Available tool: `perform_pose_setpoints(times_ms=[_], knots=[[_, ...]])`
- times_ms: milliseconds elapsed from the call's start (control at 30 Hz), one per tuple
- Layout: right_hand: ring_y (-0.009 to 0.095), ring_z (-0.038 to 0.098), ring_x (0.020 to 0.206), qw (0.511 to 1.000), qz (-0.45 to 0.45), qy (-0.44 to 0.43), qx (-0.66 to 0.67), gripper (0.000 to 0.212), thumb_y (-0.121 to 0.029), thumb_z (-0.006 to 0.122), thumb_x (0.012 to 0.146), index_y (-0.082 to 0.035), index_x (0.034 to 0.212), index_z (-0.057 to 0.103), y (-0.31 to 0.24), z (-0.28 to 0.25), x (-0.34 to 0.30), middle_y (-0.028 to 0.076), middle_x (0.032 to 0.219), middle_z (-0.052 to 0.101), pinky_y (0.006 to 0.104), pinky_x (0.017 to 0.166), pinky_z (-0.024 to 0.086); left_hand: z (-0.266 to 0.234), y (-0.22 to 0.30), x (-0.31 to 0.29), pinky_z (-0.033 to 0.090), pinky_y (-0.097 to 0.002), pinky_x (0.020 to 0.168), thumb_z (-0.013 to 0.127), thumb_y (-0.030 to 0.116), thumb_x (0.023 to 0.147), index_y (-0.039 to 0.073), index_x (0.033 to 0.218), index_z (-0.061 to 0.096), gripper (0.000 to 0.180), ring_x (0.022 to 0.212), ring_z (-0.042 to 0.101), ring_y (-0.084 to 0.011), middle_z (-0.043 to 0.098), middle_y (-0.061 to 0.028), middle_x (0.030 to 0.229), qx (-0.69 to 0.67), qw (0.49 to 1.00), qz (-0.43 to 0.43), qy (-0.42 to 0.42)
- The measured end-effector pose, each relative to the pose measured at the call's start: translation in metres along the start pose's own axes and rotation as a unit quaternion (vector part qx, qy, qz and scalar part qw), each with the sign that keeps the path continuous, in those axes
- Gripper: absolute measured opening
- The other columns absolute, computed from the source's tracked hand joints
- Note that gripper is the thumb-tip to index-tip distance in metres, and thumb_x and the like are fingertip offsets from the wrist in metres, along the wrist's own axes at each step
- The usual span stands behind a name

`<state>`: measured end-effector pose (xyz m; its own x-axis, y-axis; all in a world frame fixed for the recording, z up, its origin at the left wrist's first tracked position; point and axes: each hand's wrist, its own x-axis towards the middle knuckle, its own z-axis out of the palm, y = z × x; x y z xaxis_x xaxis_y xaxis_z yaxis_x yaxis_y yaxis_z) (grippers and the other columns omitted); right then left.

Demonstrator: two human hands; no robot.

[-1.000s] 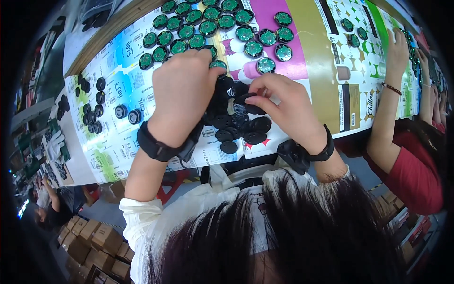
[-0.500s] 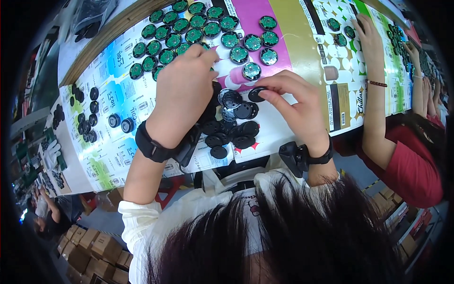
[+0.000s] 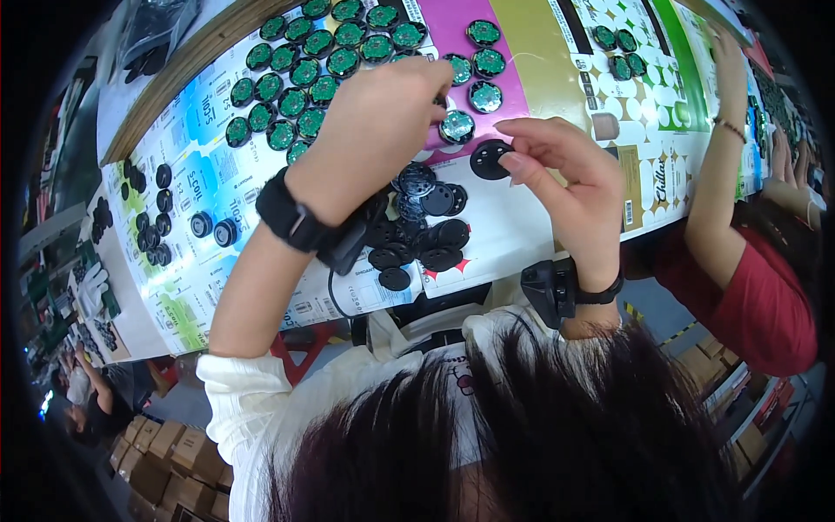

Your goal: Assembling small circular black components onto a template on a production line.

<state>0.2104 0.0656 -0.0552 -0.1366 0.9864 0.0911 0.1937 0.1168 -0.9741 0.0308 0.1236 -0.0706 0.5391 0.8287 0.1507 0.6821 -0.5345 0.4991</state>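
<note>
My right hand [image 3: 578, 174] pinches a thin black disc [image 3: 490, 160] with small holes between thumb and fingers, holding it above the white part of the table. My left hand [image 3: 383, 104] reaches over a group of round black housings [image 3: 350, 35] with green circuit boards inside. Its fingers curl downward, and the hand hides whatever is under or between them. A single housing [image 3: 457, 127] with a green board sits between the two hands. Below my left wrist lies a loose pile of black discs [image 3: 444, 235], some overlapping.
A wooden strip [image 3: 183, 78] edges the table at the far left. Small black round parts [image 3: 161, 226] stand at the left. To the right, a co-worker's arm [image 3: 726, 148] extends over the table near more green-board housings [image 3: 619, 67].
My left hand has moved right and away from me over the housings. My right hand has shifted slightly right with the disc, which now shows its flat face. The co-worker's arm has moved right.
</note>
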Motion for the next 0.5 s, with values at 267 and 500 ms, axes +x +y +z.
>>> perform_pose_setpoints(times_ms=[267, 500], knots=[[0.013, 0.055, 0.07, 0.987, -0.148, -0.02, -0.058, 0.025, 0.008, 0.061, 0.066, 0.002, 0.09, 0.061, -0.007, -0.005, 0.009, 0.007, 0.082, 0.056, 0.02, 0.059, 0.043, -0.025, 0.055, -0.03, 0.043, -0.0198, 0.052, 0.05, 0.0, 0.08, -0.001, 0.103, 0.052, 0.023, 0.061, 0.051, -0.0088, 0.055, -0.0048, 0.079, -0.494, 0.843, -0.213, -0.003], [0.014, 0.053, 0.067, 0.964, -0.216, -0.032, -0.152, 0.034, 0.003, 0.067, 0.059, -0.001, 0.092, 0.062, -0.022, 0.004, 0.008, 0.007, 0.081, 0.057, 0.0215, 0.056, 0.041, -0.025, 0.065, -0.043, 0.043, -0.0201, 0.05, 0.044, 0.002, 0.083, -0.004, 0.108, 0.049, 0.026, 0.06, 0.051, -0.0101, 0.055, -0.0079, 0.08, -0.551, 0.802, -0.215, 0.082]])
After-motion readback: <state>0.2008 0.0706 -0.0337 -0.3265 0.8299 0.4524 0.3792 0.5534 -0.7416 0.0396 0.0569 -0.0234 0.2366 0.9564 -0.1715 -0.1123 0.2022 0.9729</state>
